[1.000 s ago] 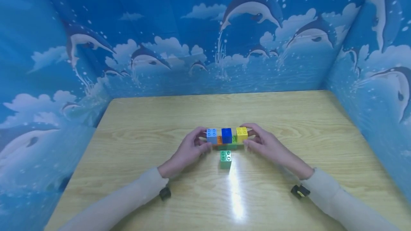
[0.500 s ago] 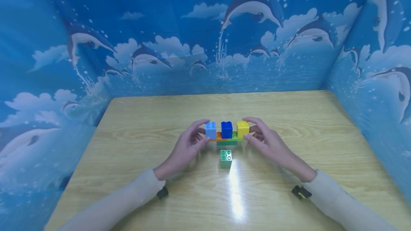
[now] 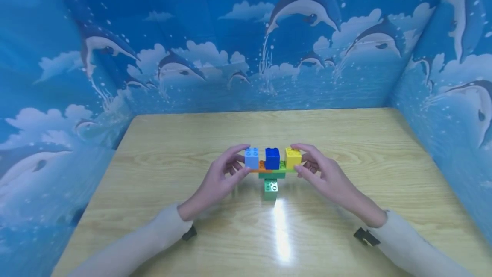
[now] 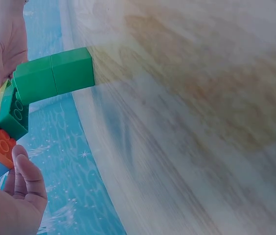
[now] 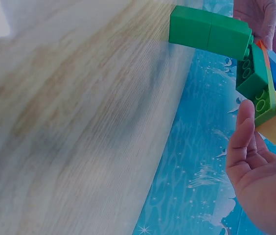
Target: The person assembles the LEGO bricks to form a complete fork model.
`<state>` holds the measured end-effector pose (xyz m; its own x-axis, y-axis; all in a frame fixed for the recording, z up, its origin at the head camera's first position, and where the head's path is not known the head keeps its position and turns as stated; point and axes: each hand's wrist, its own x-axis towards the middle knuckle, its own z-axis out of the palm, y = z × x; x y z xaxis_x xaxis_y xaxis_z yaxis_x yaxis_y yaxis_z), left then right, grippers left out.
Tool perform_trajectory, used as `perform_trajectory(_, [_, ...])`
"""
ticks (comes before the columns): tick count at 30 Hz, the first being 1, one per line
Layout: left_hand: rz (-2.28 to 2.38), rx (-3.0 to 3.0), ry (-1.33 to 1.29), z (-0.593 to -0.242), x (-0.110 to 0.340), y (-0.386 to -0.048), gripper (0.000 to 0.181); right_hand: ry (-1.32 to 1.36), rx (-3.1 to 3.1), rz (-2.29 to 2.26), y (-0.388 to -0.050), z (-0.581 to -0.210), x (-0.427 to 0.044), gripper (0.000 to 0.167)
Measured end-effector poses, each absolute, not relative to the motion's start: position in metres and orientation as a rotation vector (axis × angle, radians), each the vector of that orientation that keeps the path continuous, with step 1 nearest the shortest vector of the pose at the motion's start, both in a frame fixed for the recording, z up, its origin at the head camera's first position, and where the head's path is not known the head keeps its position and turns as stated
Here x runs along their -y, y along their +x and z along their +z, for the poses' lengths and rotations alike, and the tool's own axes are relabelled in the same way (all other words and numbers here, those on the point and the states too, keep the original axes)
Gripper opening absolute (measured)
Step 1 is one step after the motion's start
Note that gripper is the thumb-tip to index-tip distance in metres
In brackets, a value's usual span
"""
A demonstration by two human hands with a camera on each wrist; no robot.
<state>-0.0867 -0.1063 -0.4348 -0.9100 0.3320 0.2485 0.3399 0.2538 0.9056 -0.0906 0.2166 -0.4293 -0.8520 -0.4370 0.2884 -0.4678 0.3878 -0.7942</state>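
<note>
A built row of toy bricks is held off the table between both hands. My left hand (image 3: pixel 219 176) pinches its light blue brick (image 3: pixel 251 158) end, and my right hand (image 3: pixel 328 178) pinches the yellow brick (image 3: pixel 293 158) end. Between them stands a dark blue brick (image 3: pixel 272 159). An orange brick (image 4: pixel 2 146) and a lime brick (image 5: pixel 264 105) lie under the row, with a green brick (image 5: pixel 253 73) beneath those. Two stacked green bricks (image 4: pixel 55 76) stand upright on the table, very close to that lower brick. Whether they touch is unclear.
The wood-grain table (image 3: pixel 173 144) carries a bright light reflection in front of the stack. Blue dolphin-print cloth (image 3: pixel 230 46) walls in the back and both sides. A small black device (image 3: pixel 367 237) sits at the right cuff, another (image 3: pixel 189 233) at the left.
Both hands have raised the brick row from the table, then brought it slightly toward the person, near the top of the green stack. The stack has stayed in place.
</note>
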Motion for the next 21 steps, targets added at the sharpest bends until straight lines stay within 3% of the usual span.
perform_trajectory(21, [-1.752,2.513,-0.672,-0.435,0.109,-0.066,0.06,0.952,2.495,1.366,-0.074,-0.432,-0.218,0.057])
